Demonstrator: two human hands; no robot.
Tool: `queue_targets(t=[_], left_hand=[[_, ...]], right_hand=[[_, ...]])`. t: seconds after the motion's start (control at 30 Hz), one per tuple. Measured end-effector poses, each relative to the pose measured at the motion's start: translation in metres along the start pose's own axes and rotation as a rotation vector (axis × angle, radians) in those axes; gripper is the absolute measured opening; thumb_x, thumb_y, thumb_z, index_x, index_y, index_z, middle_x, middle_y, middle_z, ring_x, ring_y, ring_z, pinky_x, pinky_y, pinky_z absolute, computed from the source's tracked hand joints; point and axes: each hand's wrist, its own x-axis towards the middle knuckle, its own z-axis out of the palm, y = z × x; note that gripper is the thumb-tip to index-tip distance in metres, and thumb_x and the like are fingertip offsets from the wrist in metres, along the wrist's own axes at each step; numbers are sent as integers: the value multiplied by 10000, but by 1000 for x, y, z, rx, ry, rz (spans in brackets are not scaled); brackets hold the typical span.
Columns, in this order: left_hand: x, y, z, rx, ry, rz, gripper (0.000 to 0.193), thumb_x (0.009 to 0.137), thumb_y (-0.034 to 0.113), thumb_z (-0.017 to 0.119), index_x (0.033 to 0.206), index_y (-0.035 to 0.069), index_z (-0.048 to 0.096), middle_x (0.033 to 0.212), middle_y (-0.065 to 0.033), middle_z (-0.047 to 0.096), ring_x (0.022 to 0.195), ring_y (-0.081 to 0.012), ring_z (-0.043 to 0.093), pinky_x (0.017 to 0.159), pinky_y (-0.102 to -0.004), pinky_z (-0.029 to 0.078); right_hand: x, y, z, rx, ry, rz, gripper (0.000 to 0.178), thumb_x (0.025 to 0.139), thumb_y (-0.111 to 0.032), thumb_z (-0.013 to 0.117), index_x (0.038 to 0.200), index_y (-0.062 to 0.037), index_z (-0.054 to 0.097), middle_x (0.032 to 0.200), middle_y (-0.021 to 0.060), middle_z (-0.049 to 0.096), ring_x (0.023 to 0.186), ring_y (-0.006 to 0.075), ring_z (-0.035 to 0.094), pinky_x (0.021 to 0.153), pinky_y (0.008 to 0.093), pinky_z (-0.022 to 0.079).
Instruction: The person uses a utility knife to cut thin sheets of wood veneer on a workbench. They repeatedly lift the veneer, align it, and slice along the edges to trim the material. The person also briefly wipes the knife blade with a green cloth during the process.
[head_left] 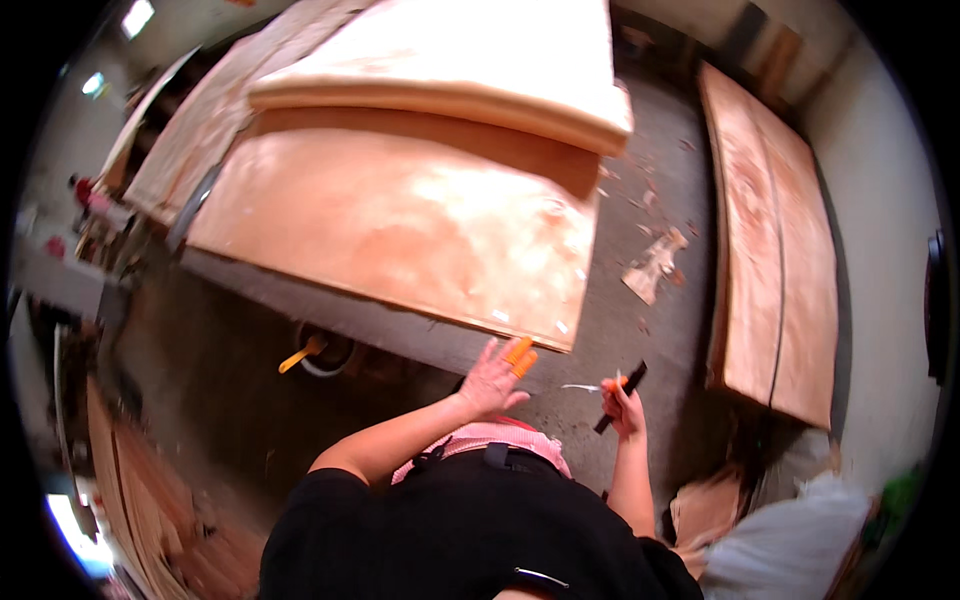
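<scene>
My left hand [490,384] is open, fingers spread, close to the near right corner of a large thin wood sheet [380,225]; I cannot tell whether the fingertips touch it. Orange covers [520,358] sit on some of its fingers. Off to the right, clear of the sheet, my right hand [625,408] is closed around a dark flat bar [634,377] held at a slant. A thin white strip [580,387] sticks out leftward from the same fingers, and a bit of orange shows there. Small whitish patches [500,315] mark the sheet near its corner.
A thick folded-back sheet [440,60] lies over the far part of the stack. Another wood stack [770,240] stands along the right wall. Torn wood scraps [655,265] litter the floor between. A bucket [328,355] with a yellow-handled brush [303,353] stands below the table's front edge.
</scene>
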Motion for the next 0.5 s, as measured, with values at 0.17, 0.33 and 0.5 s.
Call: queue_targets(t=[0.17, 0.33, 0.5], left_hand=[[-49, 26, 11, -3, -125, -165, 695, 758, 440, 559, 1284, 39, 345, 1374, -148, 273, 1289, -262, 224, 1034, -459, 172], [-82, 38, 5, -4, -108, -258, 660, 772, 453, 537, 1252, 23, 395, 1352, -159, 300, 1278, -264, 227, 1027, -449, 190], [-125, 30, 1, -51, -170, -373, 633, 795, 460, 510, 1246, 27, 411, 1347, -170, 308, 1279, -273, 225, 1019, -449, 210]], right_hand=[[0, -7, -1, -13, -264, 144, 307, 809, -290, 613, 893, -6, 534, 563, -60, 374, 414, 12, 282, 392, 171, 199], [21, -25, 30, -123, -325, 188, 224, 775, -211, 627, 829, -20, 521, 622, 41, 483, 433, 39, 330, 428, 175, 288], [29, -2, 86, -27, -412, 241, 151, 736, -136, 622, 799, -53, 512, 584, 20, 458, 468, 107, 384, 431, 232, 286]])
